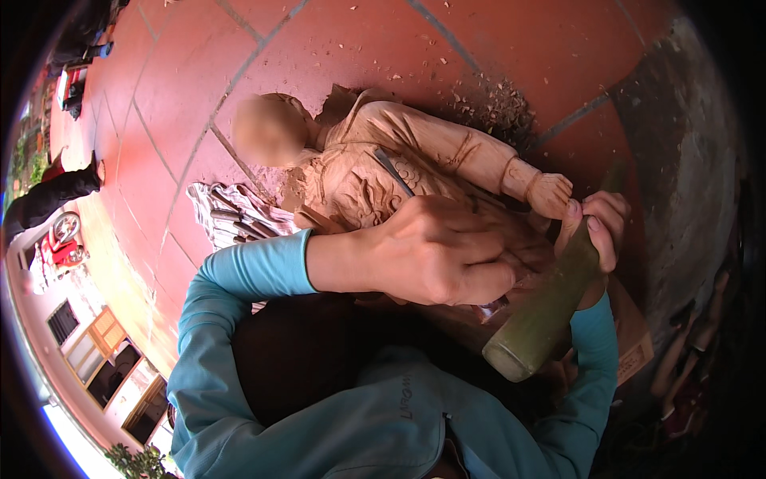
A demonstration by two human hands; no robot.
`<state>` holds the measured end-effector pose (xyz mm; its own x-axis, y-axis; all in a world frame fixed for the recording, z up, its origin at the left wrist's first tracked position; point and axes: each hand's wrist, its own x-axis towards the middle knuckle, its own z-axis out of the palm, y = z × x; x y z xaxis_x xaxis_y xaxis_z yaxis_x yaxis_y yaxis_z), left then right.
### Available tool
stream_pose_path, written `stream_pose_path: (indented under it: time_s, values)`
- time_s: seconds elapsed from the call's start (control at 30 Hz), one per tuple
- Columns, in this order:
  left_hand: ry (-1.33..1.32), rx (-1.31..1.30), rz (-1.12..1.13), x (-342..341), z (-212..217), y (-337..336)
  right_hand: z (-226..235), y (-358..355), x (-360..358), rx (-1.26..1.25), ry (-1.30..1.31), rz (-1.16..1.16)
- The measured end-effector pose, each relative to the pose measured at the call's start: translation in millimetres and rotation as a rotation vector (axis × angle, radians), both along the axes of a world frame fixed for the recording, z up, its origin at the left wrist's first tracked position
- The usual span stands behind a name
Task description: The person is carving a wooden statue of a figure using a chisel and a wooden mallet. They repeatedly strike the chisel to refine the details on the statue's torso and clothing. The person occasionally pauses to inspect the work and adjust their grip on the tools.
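Note:
A carved wooden figure (pixel 467 148) lies on its back in front of me, with folds and raised ornament cut into its chest. My left hand (pixel 451 251) is closed around a chisel (pixel 392 169), whose metal blade points up and away over the figure's chest. The chisel's handle is mostly hidden in my fist. Beside the figure's carved hand, my right hand (pixel 600 227) grips a greenish wooden mallet (pixel 538 315). The mallet's thick, blunt end slants toward me, near the handle end of the chisel; I cannot tell whether they touch.
Several carving tools (pixel 249 230) lie on a striped cloth (pixel 209 199) to the left. Wood shavings (pixel 499 112) are scattered over the red tiled floor (pixel 359 48). A grey worn surface (pixel 690 152) borders the right side. At the far left are a person's leg (pixel 60 191) and a red motorbike (pixel 62 246).

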<state>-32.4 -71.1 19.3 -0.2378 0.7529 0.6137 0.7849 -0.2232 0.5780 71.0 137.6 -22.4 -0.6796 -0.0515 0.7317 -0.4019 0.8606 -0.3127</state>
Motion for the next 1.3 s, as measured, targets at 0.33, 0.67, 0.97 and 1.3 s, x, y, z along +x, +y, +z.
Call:
stream_pose_path:
  time_s: [0.33,0.67,0.97,1.3]
  values:
    - [0.032,-0.06,-0.139,5.5,2.8,-5.3,-6.1,3.6,1.3,-0.015,0.022,-0.014]
    - [-0.091,-0.057,-0.253,5.0,6.8,-14.7,9.9,-1.6,3.6,-0.044,0.057,0.074]
    - [-0.095,-0.001,-0.344,3.0,3.1,-23.0,12.9,5.6,8.0,0.104,0.15,0.052]
    - [-0.077,-0.017,-0.382,-3.3,-2.7,-30.3,16.2,-7.2,7.2,0.114,0.163,-0.001]
